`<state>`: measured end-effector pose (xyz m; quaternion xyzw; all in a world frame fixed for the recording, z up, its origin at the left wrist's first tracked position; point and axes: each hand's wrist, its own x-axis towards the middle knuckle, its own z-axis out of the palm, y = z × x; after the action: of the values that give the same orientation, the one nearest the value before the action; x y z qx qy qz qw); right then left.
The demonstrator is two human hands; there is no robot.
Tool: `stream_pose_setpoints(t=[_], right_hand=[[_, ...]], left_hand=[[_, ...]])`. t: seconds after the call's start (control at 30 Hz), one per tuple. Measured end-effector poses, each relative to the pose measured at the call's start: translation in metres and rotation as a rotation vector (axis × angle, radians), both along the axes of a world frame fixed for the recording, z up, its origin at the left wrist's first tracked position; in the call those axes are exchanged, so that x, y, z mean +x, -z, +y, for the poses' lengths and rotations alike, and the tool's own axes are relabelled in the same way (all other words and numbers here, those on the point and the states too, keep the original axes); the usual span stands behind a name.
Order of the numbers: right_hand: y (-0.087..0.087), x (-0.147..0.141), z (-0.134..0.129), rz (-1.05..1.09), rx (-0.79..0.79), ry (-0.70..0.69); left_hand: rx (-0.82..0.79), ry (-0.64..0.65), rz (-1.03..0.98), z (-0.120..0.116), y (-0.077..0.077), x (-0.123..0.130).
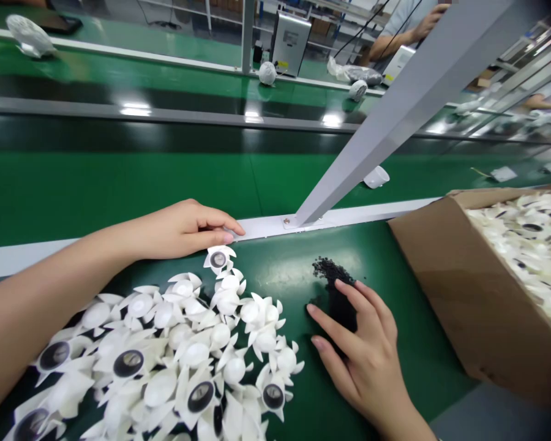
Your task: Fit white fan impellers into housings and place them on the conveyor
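Many white finned parts [195, 355], some with dark round centres, lie heaped on the green work surface at the lower left. My left hand [188, 229] rests at the white rail behind the heap, its fingertips just above one finned part [218, 260]; nothing shows in its grasp. To the right, my right hand [365, 343] is over a small pile of tiny black pieces [333, 269], its fingers spread and touching the pile. Part of the black pile is hidden beneath that hand.
A cardboard box [441, 288] full of white parts stands at the right. A slanted grey post [371, 122] rises from the white rail [261, 228]. Beyond lies a green belt [165, 184] with a white cup [376, 177]. A person's arm [395, 43] shows at the top.
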<state>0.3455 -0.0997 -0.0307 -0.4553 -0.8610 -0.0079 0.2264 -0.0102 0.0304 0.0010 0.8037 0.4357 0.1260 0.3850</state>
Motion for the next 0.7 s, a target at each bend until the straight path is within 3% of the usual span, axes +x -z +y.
stream_pose_setpoints(t=[0.1,0.3,0.5,0.63,0.7], right_hand=[[0.000,0.001,-0.001,0.005,-0.008,0.033],[0.000,0.001,0.000,-0.008,-0.036,0.033],[-0.003,0.003,0.002,0.104,-0.025,0.046],[-0.009,0.006,0.021,0.140,0.018,0.133],[-0.013,0.005,0.036,0.085,0.056,0.111]], left_hand=[[-0.038,0.015,0.051,0.000,0.001,0.001],[-0.162,0.037,-0.031,0.001,-0.004,-0.005],[-0.106,0.080,-0.024,0.003,-0.003,-0.007],[-0.091,0.055,-0.040,0.003,0.000,-0.003],[-0.065,0.040,-0.063,0.003,0.001,-0.002]])
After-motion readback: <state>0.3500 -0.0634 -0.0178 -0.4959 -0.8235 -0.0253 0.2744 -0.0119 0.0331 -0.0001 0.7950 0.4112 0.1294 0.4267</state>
